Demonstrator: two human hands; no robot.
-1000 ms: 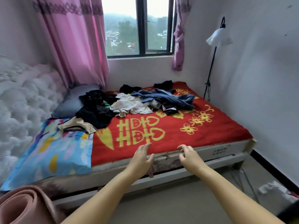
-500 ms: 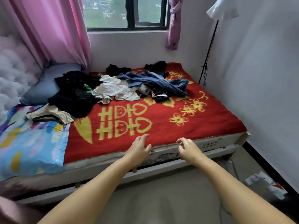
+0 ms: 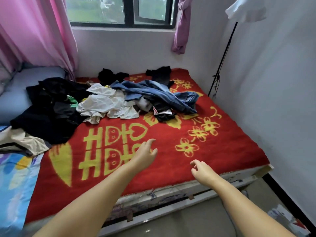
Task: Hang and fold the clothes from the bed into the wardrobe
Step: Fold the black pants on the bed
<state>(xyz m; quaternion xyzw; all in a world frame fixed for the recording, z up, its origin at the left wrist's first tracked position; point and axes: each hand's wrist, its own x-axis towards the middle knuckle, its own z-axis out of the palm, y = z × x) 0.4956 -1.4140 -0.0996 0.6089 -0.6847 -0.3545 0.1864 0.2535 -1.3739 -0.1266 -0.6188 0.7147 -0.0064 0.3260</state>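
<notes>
1. Clothes (image 3: 109, 103) lie in a loose heap on the far half of the bed (image 3: 222, 151), below the window (image 3: 119, 12)
2. Jeans (image 3: 159, 93) sprawl across the right of the heap, partly over a crumpled white shirt (image 3: 106, 103)
3. A black garment (image 3: 49, 115) spreads left of the shirt, touching it, with a green patch showing at its edge
4. A beige piece (image 3: 25, 142) lies at the left edge, just beside the black garment and partly on a blue sheet (image 3: 15, 185)
5. Two small black items (image 3: 111, 76) sit behind the heap, near the wall; the other (image 3: 160, 73) is to the right of the first
6. The left hand (image 3: 145, 153) reaches out over the red blanket (image 3: 171, 168), fingers loosely curled, holding nothing; whether it touches the blanket I cannot tell
7. The right hand (image 3: 202, 171) hovers near the bed's front edge, fingers lightly bent, holding nothing
8. The hands are apart from each other and well short of the heap
9. A grey pillow (image 3: 20, 89) rests at the far left beside a pink curtain (image 3: 34, 35)
10. A lamp (image 3: 246, 11) on a thin black pole stands in the right corner, by the wall
</notes>
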